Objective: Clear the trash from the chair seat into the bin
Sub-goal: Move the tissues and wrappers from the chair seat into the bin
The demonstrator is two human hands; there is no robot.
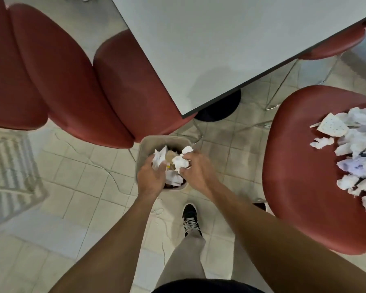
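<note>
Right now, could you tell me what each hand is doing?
Left hand: closed on crumpled paper.
Right hand: closed on a paper wad.

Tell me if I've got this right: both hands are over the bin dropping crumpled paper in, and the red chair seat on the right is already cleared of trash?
Not quite. The head view shows the red chair seat on the right still covered with a pile of crumpled paper. The rest holds: the left hand and right hand are both over the bin, each with white paper in it.

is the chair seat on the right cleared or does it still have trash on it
Not cleared. A pile of crumpled paper lies on the red chair seat, while both hands are over the bin.
</note>
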